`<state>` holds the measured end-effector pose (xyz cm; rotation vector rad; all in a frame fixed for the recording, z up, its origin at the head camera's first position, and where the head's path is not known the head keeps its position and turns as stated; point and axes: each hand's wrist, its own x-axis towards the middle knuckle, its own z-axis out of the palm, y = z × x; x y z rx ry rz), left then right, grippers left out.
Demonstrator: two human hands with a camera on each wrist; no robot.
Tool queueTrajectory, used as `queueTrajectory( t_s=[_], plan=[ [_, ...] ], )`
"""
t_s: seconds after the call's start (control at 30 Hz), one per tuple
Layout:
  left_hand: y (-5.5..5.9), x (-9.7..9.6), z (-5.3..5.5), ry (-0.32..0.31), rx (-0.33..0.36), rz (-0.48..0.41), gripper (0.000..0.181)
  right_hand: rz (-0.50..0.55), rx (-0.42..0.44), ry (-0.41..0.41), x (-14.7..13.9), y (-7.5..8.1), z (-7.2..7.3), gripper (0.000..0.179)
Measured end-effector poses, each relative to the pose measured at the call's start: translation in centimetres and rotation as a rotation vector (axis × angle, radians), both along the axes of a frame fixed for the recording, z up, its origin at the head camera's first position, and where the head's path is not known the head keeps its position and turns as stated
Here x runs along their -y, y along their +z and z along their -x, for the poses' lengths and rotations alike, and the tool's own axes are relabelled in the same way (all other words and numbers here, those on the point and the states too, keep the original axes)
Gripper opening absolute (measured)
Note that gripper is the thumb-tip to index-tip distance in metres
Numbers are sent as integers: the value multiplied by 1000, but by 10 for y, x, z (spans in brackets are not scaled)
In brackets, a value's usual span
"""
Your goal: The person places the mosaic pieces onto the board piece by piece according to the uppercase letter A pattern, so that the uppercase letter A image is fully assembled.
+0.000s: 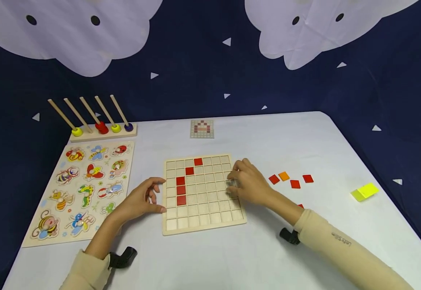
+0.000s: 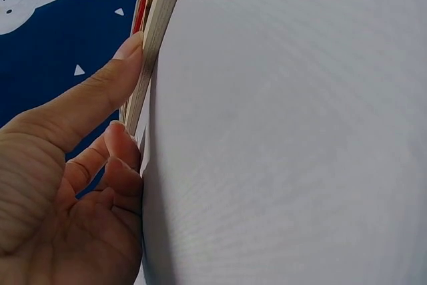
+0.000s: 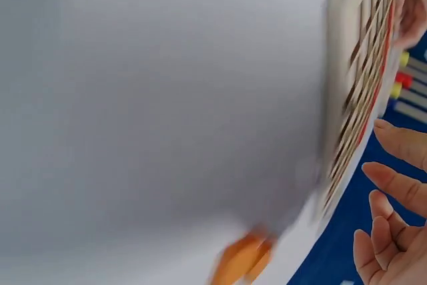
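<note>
A square wooden grid board [image 1: 205, 209] lies in the middle of the table, with several red square tiles [image 1: 180, 190] set in its cells, running down a column and stepping up to the top row. At its left edge is my left hand [image 1: 141, 197]; thumb and forefinger touch the side, the other fingers loosely bent. In the left wrist view the thumb [image 2: 100, 91] rests against the board's rim. My right hand [image 1: 248, 183] hovers over the board's right side, fingers bent. The right wrist view shows its thumb and fingers apart with nothing between them.
Right of the board lie loose red tiles [image 1: 295, 184] and an orange tile [image 1: 284, 176]. Yellow sticky notes [image 1: 364, 192] sit farther right. A small pattern card [image 1: 202, 129] lies at the back. On the left are an insect peg puzzle [image 1: 76, 193] and a bead stacker [image 1: 103, 135].
</note>
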<state>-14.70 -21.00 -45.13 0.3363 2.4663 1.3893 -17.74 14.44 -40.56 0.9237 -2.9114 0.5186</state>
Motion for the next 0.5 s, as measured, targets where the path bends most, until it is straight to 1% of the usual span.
queueTrajectory(
  t_s=[0.13, 0.27, 0.4, 0.5],
  plan=[
    [1, -1, 0, 0, 1, -23, 81, -25, -15, -104, -40, -3, 0, 30],
    [2, -1, -1, 0, 7, -32, 81, -34, -50, -209, -72, -10, -4, 27],
    [4, 0, -2, -1, 0, -16, 81, -24, -79, -314, -93, -15, -9, 26],
    [3, 0, -1, -3, -4, -9, 80, -30, -76, -351, -103, -16, -11, 26]
  ],
)
